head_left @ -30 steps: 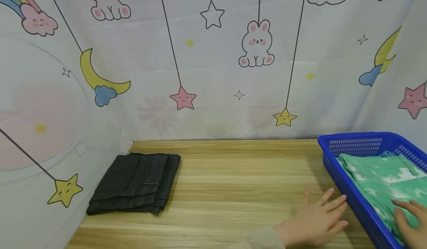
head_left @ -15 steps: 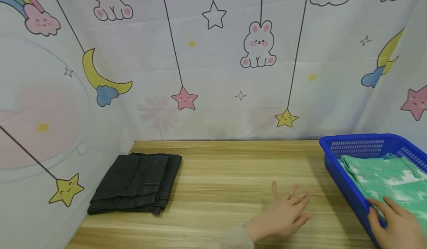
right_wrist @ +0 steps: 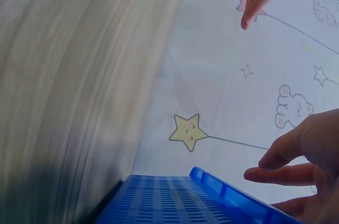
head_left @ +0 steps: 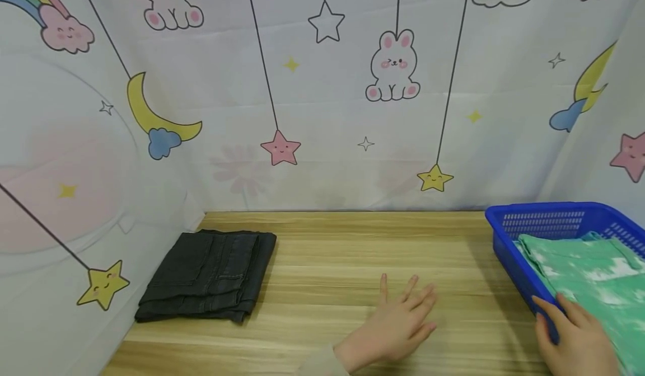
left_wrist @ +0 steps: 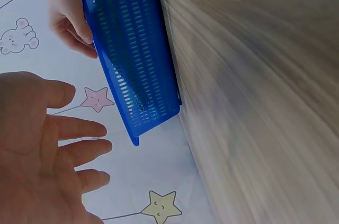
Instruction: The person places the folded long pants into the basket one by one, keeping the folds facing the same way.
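In the head view my left hand (head_left: 390,328) is held over the wooden table with its fingers spread and nothing in them. The left wrist view shows its palm and straight fingers apart from the basket. My right hand (head_left: 576,334) is over the left rim of a blue plastic basket (head_left: 521,281), its fingers loosely bent. In the right wrist view its fingers (right_wrist: 283,173) hover by the rim without gripping it. Folded green-and-white tie-dye cloth (head_left: 579,264) lies inside the basket; the near part is hidden by the right hand and the frame edge.
Folded black jeans (head_left: 206,275) lie at the left of the wooden table (head_left: 342,253). White fabric (head_left: 327,96) printed with rabbits, stars and clouds hangs behind the table and along both sides.
My left hand has moved left, away from the basket and across the table. My right hand has shifted left from above the green cloth to the basket's rim. The black jeans stay put.
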`<state>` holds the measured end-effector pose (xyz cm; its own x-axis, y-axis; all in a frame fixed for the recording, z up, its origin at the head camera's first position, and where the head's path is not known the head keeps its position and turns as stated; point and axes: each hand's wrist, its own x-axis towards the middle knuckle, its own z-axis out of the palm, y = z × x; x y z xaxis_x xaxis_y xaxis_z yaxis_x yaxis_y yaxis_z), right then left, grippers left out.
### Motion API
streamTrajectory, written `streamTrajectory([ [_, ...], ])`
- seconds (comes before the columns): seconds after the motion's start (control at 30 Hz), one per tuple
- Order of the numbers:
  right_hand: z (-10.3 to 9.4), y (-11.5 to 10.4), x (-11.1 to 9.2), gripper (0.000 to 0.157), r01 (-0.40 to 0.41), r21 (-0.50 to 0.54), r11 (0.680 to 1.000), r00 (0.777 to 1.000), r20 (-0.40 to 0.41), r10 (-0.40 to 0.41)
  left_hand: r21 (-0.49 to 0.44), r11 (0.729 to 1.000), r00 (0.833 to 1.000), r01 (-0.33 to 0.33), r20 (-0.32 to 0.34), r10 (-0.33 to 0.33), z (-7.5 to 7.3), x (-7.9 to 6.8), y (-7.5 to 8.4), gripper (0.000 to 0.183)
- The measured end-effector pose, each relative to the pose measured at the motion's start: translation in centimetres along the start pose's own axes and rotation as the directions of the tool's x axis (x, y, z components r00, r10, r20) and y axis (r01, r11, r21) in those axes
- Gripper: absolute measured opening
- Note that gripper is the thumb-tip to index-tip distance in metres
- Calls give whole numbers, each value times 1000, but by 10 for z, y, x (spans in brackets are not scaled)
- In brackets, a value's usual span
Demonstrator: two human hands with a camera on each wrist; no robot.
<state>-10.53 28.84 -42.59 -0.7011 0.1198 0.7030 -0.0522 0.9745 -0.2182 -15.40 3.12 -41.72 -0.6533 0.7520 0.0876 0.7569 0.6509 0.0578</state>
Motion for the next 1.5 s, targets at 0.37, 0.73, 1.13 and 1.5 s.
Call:
streamTrajectory([
  [0.37, 10, -12, -9, 23, -9, 45, 999, 994, 111, 4, -31, 999, 999, 23, -47, -25, 1, -16, -13, 50],
  [0.73, 22, -24, -6, 25, 144, 95, 985, 967, 198, -160, -22, 999, 996, 47, -80, -49, 1, -27, -21, 49],
  [1.13, 43, -36, 0, 44, 330, 129, 935, 920, 179, -349, -16, 998, 992, 66, -106, -68, 0, -38, -31, 51],
  [1.5, 53, -53, 2, 59, 439, 161, 884, 874, 150, -461, -15, 995, 984, 103, -145, -104, -4, -55, -41, 51],
])
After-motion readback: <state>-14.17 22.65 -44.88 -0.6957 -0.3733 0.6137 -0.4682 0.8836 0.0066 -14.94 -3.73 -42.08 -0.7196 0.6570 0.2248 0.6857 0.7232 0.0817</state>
